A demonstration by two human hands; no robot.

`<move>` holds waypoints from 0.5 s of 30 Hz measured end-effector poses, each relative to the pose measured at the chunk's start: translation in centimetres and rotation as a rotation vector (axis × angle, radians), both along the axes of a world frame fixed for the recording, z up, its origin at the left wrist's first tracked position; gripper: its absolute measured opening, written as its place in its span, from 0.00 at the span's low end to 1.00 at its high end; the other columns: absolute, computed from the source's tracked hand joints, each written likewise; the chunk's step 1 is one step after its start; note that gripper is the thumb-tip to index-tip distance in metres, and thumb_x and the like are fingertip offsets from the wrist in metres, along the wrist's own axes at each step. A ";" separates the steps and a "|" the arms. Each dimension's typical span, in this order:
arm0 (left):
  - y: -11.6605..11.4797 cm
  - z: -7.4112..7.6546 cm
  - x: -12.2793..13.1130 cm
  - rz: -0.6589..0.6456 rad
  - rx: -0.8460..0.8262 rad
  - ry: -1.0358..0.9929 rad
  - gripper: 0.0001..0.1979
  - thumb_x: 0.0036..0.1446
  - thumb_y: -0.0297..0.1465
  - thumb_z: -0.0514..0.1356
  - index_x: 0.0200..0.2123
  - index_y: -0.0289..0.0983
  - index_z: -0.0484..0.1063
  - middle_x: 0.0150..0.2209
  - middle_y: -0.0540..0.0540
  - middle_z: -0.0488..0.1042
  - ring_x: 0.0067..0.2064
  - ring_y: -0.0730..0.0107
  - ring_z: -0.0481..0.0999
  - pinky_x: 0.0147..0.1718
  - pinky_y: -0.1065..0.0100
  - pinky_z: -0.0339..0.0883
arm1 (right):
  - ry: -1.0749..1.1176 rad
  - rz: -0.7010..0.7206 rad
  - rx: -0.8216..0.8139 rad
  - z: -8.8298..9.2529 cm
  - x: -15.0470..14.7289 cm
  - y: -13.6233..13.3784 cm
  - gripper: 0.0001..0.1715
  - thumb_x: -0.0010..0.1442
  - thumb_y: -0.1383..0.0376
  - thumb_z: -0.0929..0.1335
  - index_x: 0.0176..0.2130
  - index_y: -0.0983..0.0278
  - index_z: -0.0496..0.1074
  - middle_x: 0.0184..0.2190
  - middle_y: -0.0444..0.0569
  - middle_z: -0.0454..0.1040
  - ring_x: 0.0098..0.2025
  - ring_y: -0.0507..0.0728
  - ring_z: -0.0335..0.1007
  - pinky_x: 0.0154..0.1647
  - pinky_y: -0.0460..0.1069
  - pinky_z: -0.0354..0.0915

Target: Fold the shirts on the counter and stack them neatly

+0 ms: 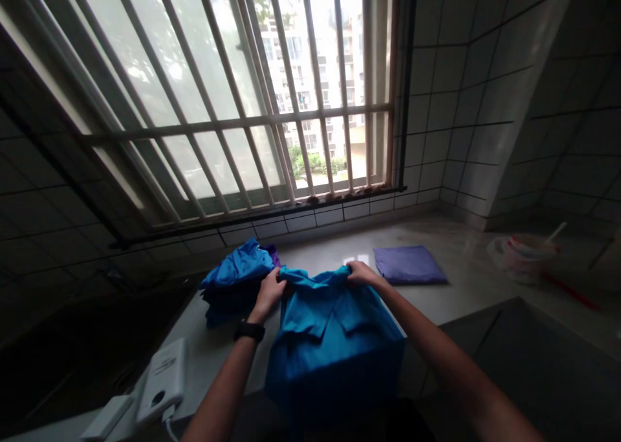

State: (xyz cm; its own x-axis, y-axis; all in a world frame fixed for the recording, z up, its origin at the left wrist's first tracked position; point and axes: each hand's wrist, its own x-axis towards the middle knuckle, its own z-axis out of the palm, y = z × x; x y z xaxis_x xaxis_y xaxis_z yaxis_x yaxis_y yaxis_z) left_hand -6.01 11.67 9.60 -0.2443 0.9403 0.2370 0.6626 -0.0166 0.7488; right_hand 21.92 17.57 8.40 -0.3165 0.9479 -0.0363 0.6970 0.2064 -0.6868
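Blue garment (334, 361), lower ctr, half on counter (470, 254) & hanging off its front, looks light, soft, floppy, prob. best gripped at top corners, where L hand (269, 291) & R hand (363, 274), apart, each pinch it, w/ clothes pile (237, 267) crowding ctr-left, folded purple cloth (410, 265) ctr-right.

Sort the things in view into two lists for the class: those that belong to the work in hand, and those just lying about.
Work in hand:
blue garment, gripped by the left hand and right hand
heap of clothes, probably
folded purple cloth, probably

Lying about:
white device
small white block
plastic tub
red object, blurred
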 end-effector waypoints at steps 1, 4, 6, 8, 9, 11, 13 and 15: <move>1.0 1.6 0.0 0.010 0.075 0.024 0.05 0.47 0.26 0.60 0.28 0.40 0.66 0.26 0.49 0.75 0.33 0.62 0.79 0.33 0.68 0.71 | 0.018 -0.029 0.074 1.4 -0.6 0.8 0.12 0.48 0.77 0.70 0.33 0.64 0.75 0.33 0.48 0.79 0.41 0.60 0.76 0.44 0.50 0.71; 3.3 6.8 0.1 0.003 0.227 -0.026 0.05 0.50 0.30 0.60 0.29 0.40 0.64 0.27 0.51 0.72 0.35 0.65 0.77 0.35 0.70 0.69 | 0.104 -0.122 0.294 5.9 -2.1 2.8 0.16 0.53 0.76 0.65 0.41 0.64 0.73 0.46 0.53 0.76 0.53 0.60 0.71 0.55 0.51 0.65; 3.2 9.6 -0.3 -0.029 0.425 -0.136 0.09 0.50 0.34 0.62 0.31 0.40 0.63 0.27 0.53 0.70 0.33 0.68 0.74 0.34 0.70 0.68 | 0.299 -0.169 0.518 8.4 -2.2 2.8 0.14 0.55 0.73 0.65 0.42 0.63 0.71 0.47 0.53 0.74 0.52 0.60 0.69 0.56 0.52 0.65; 1.3 10.9 -0.9 -0.048 0.574 -0.202 0.13 0.49 0.38 0.64 0.33 0.40 0.64 0.27 0.54 0.68 0.30 0.71 0.70 0.32 0.71 0.67 | 0.548 -0.145 0.734 9.4 -1.4 1.2 0.11 0.56 0.69 0.66 0.41 0.62 0.70 0.44 0.51 0.74 0.49 0.60 0.70 0.53 0.53 0.66; -0.2 10.9 -1.3 -0.058 0.590 -0.193 0.14 0.48 0.38 0.65 0.34 0.40 0.65 0.27 0.55 0.68 0.30 0.71 0.68 0.32 0.71 0.67 | 0.639 -0.097 0.792 9.3 -0.6 -0.3 0.10 0.55 0.68 0.67 0.40 0.61 0.69 0.42 0.50 0.74 0.47 0.59 0.70 0.51 0.52 0.67; -4.2 9.2 -1.9 -0.103 0.510 -0.113 0.15 0.46 0.38 0.67 0.35 0.39 0.67 0.29 0.53 0.71 0.31 0.70 0.70 0.34 0.70 0.68 | 0.672 0.024 0.773 7.7 1.2 -4.0 0.07 0.55 0.67 0.67 0.37 0.60 0.67 0.41 0.49 0.73 0.46 0.59 0.71 0.49 0.52 0.67; -8.6 5.8 -2.0 -0.175 0.337 -0.075 0.15 0.44 0.38 0.66 0.35 0.40 0.69 0.36 0.48 0.77 0.36 0.65 0.75 0.36 0.67 0.71 | 0.592 0.102 0.667 4.4 3.3 -8.3 0.05 0.56 0.68 0.67 0.34 0.59 0.66 0.42 0.50 0.73 0.47 0.60 0.71 0.50 0.53 0.67; -12.6 1.2 -1.8 -0.237 0.114 -0.093 0.10 0.49 0.40 0.63 0.32 0.41 0.69 0.44 0.44 0.80 0.42 0.59 0.79 0.40 0.65 0.73 | 0.478 0.080 0.498 0.2 5.1 -12.2 0.05 0.57 0.69 0.65 0.32 0.58 0.64 0.44 0.53 0.74 0.50 0.60 0.72 0.52 0.53 0.67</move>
